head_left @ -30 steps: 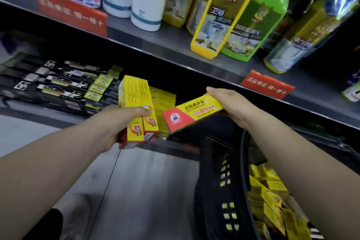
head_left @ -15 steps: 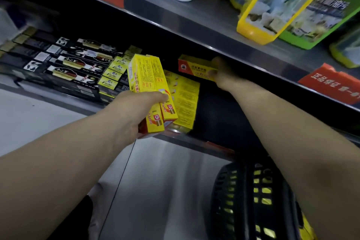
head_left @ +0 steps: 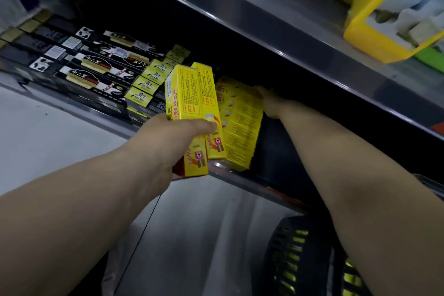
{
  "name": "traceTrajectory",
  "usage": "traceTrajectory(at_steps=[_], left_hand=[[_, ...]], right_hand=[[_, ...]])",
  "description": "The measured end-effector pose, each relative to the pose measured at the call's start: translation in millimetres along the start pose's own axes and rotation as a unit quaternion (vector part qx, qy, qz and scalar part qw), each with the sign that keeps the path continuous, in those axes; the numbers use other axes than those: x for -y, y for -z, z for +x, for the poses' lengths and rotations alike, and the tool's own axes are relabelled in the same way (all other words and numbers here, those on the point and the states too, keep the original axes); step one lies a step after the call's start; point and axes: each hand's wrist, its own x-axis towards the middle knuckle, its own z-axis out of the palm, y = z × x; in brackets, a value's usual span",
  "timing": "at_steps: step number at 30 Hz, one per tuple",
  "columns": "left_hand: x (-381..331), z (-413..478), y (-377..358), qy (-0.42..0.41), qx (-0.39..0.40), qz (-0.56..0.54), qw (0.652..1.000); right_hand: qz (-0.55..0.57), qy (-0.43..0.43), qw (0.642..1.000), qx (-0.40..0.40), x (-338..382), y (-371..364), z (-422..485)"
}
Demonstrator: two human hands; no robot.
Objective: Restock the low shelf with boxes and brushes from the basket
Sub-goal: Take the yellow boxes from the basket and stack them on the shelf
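My left hand (head_left: 173,137) grips two long yellow boxes (head_left: 192,96), held nearly upright just in front of the low shelf's front edge (head_left: 252,182). My right hand (head_left: 271,103) reaches deep into the low shelf at the far right side of a stack of yellow boxes (head_left: 240,132). Its thumb lies on the top box of that stack and its fingers are lost in shadow behind it. The black basket (head_left: 293,255) stands on the floor at the lower right, partly hidden by my right forearm, with yellow boxes showing through its holes.
Black brush packs (head_left: 96,72) and small yellow-green boxes (head_left: 149,84) fill the low shelf to the left of the stack. The upper shelf (head_left: 288,38) overhangs close above, carrying a yellow packaged brush (head_left: 384,19) and bottles. Grey floor lies below.
My right hand has carried its yellow box from mid-air into the low shelf and down onto the stack. My left hand with its two boxes has stayed in front of the shelf.
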Motion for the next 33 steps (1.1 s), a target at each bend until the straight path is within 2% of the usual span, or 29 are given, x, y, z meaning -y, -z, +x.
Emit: traceTrajectory(at_steps=[4, 7, 9, 10, 12, 15, 18, 21, 23, 27, 29, 33], left_hand=[[3, 6, -3, -0.007, -0.002, 0.008, 1.0], [2, 10, -6, -0.006, -0.002, 0.011, 1.0], [0, 9, -8, -0.005, 0.0, 0.014, 1.0], [-1, 8, -9, 0.0, 0.005, 0.016, 1.0], [-1, 7, -9, 0.008, 0.012, 0.021, 1.0], [-1, 4, -8, 0.021, 0.038, 0.043, 0.998], [-5, -4, -5, 0.041, 0.104, 0.075, 0.991], [-7, -13, -1, 0.058, 0.185, 0.113, 0.974], [-8, -18, 3, 0.062, 0.181, 0.117, 0.975], [-16, -13, 19, 0.01, 0.006, 0.048, 0.999], [-21, -10, 28, -0.014, -0.067, 0.001, 0.998], [-22, -9, 37, -0.035, -0.098, -0.02, 0.994]], right_hand=[[-0.075, -0.002, 0.996, 0.043, -4, -4, 1], [-0.131, -0.036, 0.99, 0.049, 3, -5, -16], [-0.133, -0.046, 0.988, 0.058, 15, -3, -30], [-0.13, -0.016, 0.989, 0.067, 25, 1, -40], [-0.093, 0.098, 0.987, 0.088, 47, 12, -64], [-0.005, 0.264, 0.96, 0.092, 76, 33, -110], [-0.04, 0.348, 0.935, 0.052, 83, 44, -148], [-0.02, 0.316, 0.949, 0.011, 75, 48, -173], [-0.023, 0.283, 0.959, 0.001, 64, 49, -182], [-0.203, 0.172, 0.964, 0.002, 38, 44, -182], [-0.234, 0.102, 0.967, 0.006, 31, 37, -177], [-0.26, 0.075, 0.963, 0.007, 34, 8, -155]])
